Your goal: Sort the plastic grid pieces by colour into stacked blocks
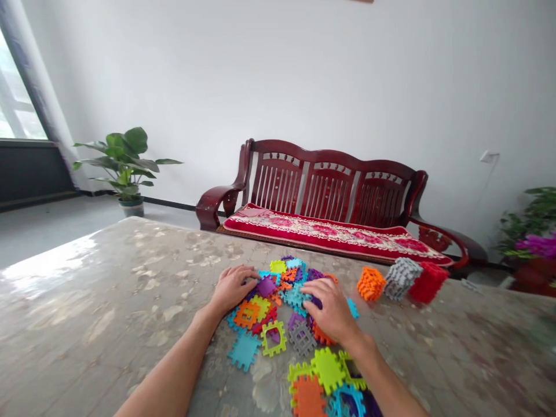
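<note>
A loose heap of colourful interlocking plastic puzzle tiles lies in the middle of the table. My left hand (234, 286) rests at the heap's left edge, fingers stretched out, its thumb beside a purple tile (266, 285). Over the right side is my right hand (329, 307), fingers apart and slightly bent, close to a light-blue tile (295, 296); whether it touches that tile I cannot tell. Nearer to me lie an orange tile (247, 314), a blue tile (244, 350), a yellow-green frame tile (273, 339) and a grey lattice tile (303, 339). My right hand covers some tiles.
To the right stand an orange stack (371, 284), a grey stack (402, 279) and a red stack (428, 282) of tiles. More tiles, one of them orange (308, 397), lie under my right forearm. Beyond the patterned table (169, 272) is a wooden bench (330, 185).
</note>
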Demonstrator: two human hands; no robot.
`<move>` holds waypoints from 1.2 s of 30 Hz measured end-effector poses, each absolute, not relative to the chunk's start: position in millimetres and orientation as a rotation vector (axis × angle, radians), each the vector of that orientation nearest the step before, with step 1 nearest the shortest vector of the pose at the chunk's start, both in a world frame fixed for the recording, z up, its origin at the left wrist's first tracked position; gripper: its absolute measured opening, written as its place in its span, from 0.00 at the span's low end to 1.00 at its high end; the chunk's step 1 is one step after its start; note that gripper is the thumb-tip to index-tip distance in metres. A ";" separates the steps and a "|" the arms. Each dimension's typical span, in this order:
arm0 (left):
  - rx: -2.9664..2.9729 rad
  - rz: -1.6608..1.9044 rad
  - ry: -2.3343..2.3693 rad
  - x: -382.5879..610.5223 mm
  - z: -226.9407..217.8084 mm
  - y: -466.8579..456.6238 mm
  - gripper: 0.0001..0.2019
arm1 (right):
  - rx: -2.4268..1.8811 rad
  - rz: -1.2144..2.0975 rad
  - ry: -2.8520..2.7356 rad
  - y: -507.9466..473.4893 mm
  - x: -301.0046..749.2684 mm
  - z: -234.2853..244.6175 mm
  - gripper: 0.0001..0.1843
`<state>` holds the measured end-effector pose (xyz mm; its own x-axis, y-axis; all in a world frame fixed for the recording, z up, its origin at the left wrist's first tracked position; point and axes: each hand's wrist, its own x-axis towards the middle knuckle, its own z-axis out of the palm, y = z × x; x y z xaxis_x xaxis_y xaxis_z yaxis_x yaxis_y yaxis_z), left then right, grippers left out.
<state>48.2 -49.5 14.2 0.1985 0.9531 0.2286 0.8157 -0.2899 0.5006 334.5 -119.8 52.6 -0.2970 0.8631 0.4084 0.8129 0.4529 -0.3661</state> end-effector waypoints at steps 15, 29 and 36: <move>1.761 1.171 1.627 36.5 -2.2 -30.6 0.18 | -1.192 0.087 -2.538 -127.9 226.6 55.7 0.23; 1.771 1.135 1.655 39.6 0.8 -33.1 0.18 | -1.158 0.118 -2.510 -131.3 234.5 56.9 0.16; 1.780 1.144 1.655 39.5 2.8 -33.9 0.17 | -1.198 -0.007 -2.645 -135.0 215.8 56.1 0.09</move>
